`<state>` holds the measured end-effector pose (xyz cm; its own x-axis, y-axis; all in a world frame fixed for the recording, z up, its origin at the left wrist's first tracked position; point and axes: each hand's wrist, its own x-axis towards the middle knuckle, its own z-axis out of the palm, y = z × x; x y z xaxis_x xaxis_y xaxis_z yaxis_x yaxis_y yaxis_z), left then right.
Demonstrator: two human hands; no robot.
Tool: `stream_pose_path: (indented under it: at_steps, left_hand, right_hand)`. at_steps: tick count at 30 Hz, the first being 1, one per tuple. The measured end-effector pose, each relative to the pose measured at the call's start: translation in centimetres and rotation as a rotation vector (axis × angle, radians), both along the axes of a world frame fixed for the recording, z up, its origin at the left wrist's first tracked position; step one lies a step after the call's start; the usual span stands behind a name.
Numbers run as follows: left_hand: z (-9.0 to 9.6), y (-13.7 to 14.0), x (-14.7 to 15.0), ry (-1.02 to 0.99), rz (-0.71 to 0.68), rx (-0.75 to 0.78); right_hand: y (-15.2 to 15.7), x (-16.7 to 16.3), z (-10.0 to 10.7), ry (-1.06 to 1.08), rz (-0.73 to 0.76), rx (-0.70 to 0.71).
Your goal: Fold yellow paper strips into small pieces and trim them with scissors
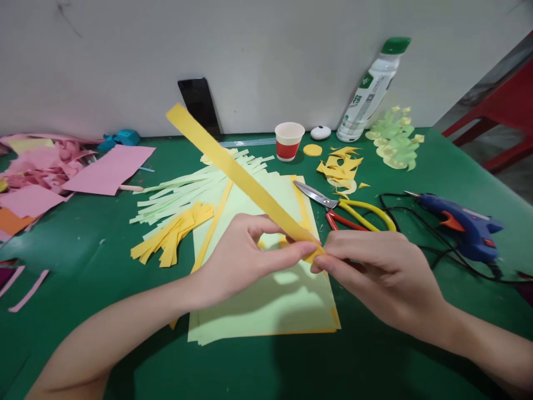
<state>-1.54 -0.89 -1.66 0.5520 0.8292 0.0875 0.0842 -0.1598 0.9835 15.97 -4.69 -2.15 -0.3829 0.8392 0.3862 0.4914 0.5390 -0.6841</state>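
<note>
A long yellow paper strip (pixel 237 176) slants up to the left, held above the pale green paper sheets (pixel 266 311). My left hand (pixel 250 255) pinches it near its lower end, between thumb and fingers. At that same end my right hand (pixel 378 266) grips the tip, thumb against fingertips. Just beyond my right hand lie scissors (pixel 353 214) with yellow and red handles, blades resting on the sheets. To the left of the sheets are a bunch of short yellow strips (pixel 175 230) and a fan of pale green strips (pixel 183 189).
A blue glue gun (pixel 462 222) with a black cord lies right. Behind stand a paper cup (pixel 288 141), a leaning bottle (pixel 372 91) and a phone (pixel 200 105). Yellow scraps (pixel 341 169) and green paper flowers (pixel 397 139) sit back right; pink paper (pixel 110 169) is heaped left.
</note>
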Motion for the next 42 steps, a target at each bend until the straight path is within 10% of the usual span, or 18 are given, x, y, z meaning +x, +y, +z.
stream_pose_path:
  at_steps: [11,21,29,38,42]
  left_hand:
    - [-0.8,-0.3,0.0,-0.032,0.071,0.082]
    - [-1.0,0.6,-0.3,0.075,0.008,0.731]
    - [-0.6,0.4,-0.2,0.078,-0.005,0.753]
    - [-1.0,1.1,-0.3,0.083,-0.010,0.846]
    - [-1.0,1.1,-0.4,0.031,0.025,0.722]
  right_hand:
    - [-0.1,-0.4,0.5,0.198,0.024,-0.472]
    - [0.1,-0.2,0.2,0.444,0.060,-0.815]
    - [0.4,0.1,0.2,0.823,0.157,-1.088]
    - [0.8,0.2,0.1,0.917,0.234,-1.217]
    - [0.9,0.3,-0.2,0.719,0.175,-1.055]
